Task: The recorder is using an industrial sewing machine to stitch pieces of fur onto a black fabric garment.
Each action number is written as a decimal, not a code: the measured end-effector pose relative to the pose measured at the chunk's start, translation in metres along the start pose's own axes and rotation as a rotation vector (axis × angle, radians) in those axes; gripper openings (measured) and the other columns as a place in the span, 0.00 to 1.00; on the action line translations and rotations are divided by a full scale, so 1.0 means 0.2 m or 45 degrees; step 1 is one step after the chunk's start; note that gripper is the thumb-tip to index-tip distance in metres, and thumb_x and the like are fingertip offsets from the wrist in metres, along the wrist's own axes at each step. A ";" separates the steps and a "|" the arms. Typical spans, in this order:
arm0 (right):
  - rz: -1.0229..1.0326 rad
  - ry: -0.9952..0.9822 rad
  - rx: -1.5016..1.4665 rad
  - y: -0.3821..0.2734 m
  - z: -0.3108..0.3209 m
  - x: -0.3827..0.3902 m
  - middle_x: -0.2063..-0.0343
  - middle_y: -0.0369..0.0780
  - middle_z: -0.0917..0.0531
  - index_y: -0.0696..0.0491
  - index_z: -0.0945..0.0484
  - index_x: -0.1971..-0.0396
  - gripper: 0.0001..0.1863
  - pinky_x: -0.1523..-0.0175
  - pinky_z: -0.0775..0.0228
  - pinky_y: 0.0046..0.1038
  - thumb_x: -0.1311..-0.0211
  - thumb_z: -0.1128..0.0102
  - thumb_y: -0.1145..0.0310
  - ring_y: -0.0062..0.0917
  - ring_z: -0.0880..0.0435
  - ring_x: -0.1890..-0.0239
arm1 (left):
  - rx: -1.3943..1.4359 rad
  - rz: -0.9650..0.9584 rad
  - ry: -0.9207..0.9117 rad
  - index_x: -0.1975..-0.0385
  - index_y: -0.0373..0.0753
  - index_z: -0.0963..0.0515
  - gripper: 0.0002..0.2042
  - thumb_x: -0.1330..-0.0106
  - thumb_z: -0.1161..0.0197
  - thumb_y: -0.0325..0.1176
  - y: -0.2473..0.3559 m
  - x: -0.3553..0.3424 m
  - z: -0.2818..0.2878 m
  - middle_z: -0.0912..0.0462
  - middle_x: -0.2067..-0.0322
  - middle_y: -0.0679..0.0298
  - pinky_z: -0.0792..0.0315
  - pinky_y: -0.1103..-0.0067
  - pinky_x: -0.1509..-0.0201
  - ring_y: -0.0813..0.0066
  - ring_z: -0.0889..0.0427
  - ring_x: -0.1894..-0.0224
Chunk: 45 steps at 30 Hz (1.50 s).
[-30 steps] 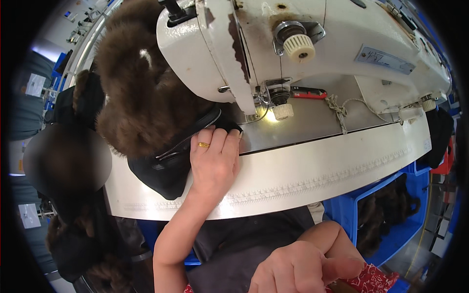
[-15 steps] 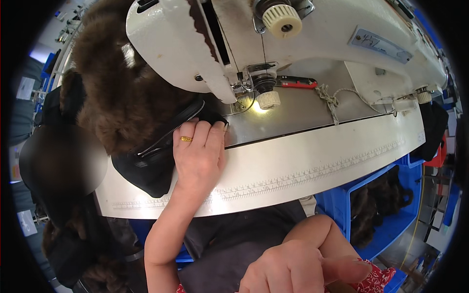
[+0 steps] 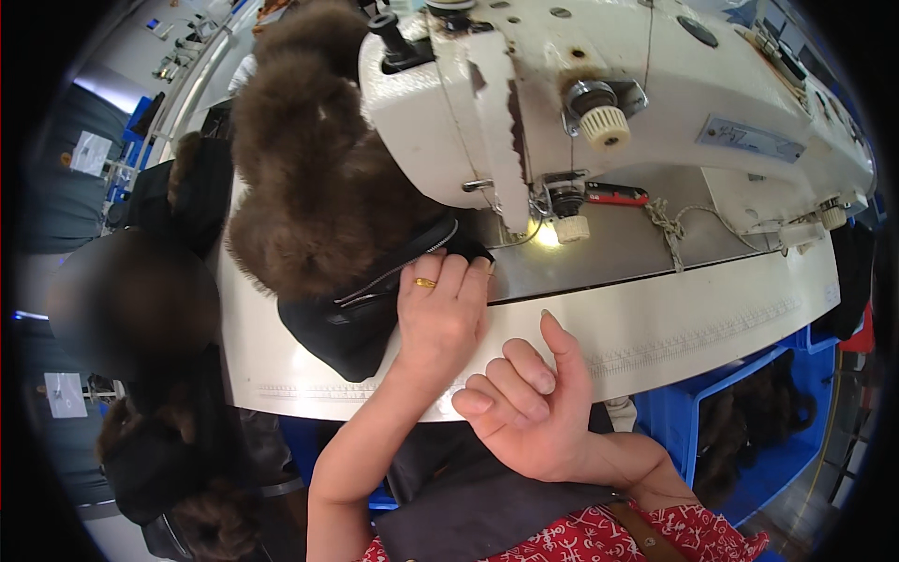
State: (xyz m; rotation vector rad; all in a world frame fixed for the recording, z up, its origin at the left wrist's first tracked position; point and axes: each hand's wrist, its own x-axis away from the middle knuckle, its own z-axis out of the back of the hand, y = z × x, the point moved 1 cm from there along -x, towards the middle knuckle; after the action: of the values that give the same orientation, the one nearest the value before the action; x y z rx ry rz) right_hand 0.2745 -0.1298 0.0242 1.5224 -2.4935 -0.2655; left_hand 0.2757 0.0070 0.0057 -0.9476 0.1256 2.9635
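Observation:
A black fabric piece [image 3: 332, 332] with thick brown fur [image 3: 314, 197] and a silver zipper [image 3: 393, 272] lies on the sewing machine's bed, left of the needle. My left hand [image 3: 440, 318], a gold ring on one finger, is closed on its edge; the fingertips are partly hidden against the cloth. Just beyond them a lamp lights the needle area of the white sewing machine [image 3: 421, 131]. My right hand [image 3: 529, 407] is raised over the table's front edge, palm turned up. Its fingers curl loosely, the thumb stands apart, and nothing is in it.
Red-and-black handled snips [image 3: 615, 194] and a knotted cord [image 3: 670, 234] lie under the machine arm. A printed ruler [image 3: 693, 337] runs along the white table. Below right, a blue bin [image 3: 670, 421] holds dark furry pieces. More black and furry pieces [image 3: 154, 468] are at the left.
My right hand has risen from the lower edge toward the table front, its palm turning up. My left hand stays on the cloth. The whole view has shifted, so everything sits farther right.

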 end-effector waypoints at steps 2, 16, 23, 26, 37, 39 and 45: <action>-0.008 0.087 0.020 -0.01 0.00 -0.01 0.94 0.28 0.39 0.43 0.38 0.91 0.29 0.59 0.42 0.25 0.27 0.64 0.48 0.17 0.43 0.85 | -0.006 -0.003 0.017 0.62 0.37 0.20 0.11 0.47 0.35 0.25 0.00 0.00 -0.02 0.25 0.71 0.61 0.32 0.68 0.59 0.59 0.25 0.63; -0.074 0.091 -0.093 -0.03 0.03 -0.02 0.95 0.27 0.41 0.43 0.36 0.91 0.28 0.63 0.40 0.22 0.27 0.60 0.50 0.15 0.45 0.86 | 0.032 -0.004 0.057 0.63 0.36 0.20 0.13 0.50 0.33 0.26 0.00 0.00 -0.01 0.25 0.71 0.61 0.31 0.68 0.59 0.60 0.25 0.62; -0.221 0.173 0.116 0.02 0.00 0.01 0.91 0.28 0.33 0.44 0.32 0.86 0.27 0.70 0.43 0.21 0.25 0.65 0.51 0.19 0.44 0.87 | 0.009 -0.028 0.046 0.63 0.37 0.20 0.12 0.50 0.34 0.26 0.01 0.01 -0.03 0.26 0.72 0.61 0.31 0.67 0.60 0.60 0.25 0.63; -0.432 0.013 1.148 0.12 -0.22 0.07 0.75 0.35 0.21 0.48 0.23 0.74 0.10 0.60 0.30 0.23 0.33 0.47 0.64 0.23 0.26 0.75 | -0.089 -0.043 -0.003 0.65 0.35 0.20 0.12 0.52 0.37 0.27 0.00 0.00 -0.03 0.27 0.72 0.60 0.32 0.67 0.60 0.61 0.26 0.63; -0.429 -0.752 1.834 0.02 -0.49 0.18 0.65 0.36 0.19 0.50 0.26 0.70 0.07 0.52 0.35 0.33 0.44 0.36 0.74 0.27 0.23 0.62 | 0.000 -0.042 0.016 0.64 0.36 0.20 0.12 0.49 0.35 0.23 0.00 -0.04 -0.01 0.25 0.71 0.60 0.32 0.67 0.59 0.58 0.25 0.63; 0.091 -0.661 1.694 0.01 -0.41 0.22 0.64 0.37 0.18 0.51 0.26 0.73 0.06 0.52 0.35 0.33 0.45 0.36 0.75 0.29 0.20 0.64 | 0.019 -0.036 0.002 0.64 0.36 0.20 0.12 0.50 0.34 0.23 0.00 -0.02 -0.02 0.25 0.71 0.61 0.32 0.67 0.60 0.58 0.25 0.63; -0.051 0.012 2.822 -0.39 -0.40 0.15 0.73 0.36 0.16 0.50 0.19 0.66 0.06 0.72 0.26 0.24 0.45 0.33 0.71 0.23 0.19 0.79 | 0.022 -0.059 0.015 0.64 0.36 0.20 0.14 0.52 0.33 0.24 0.01 0.01 -0.02 0.25 0.71 0.62 0.31 0.68 0.59 0.59 0.24 0.63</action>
State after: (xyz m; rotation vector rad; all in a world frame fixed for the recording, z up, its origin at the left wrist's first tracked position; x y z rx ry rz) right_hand 0.3489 -0.1946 0.0832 1.4794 -1.9702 3.1447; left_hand 0.2768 0.0051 0.0016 -0.9521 0.1272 2.9104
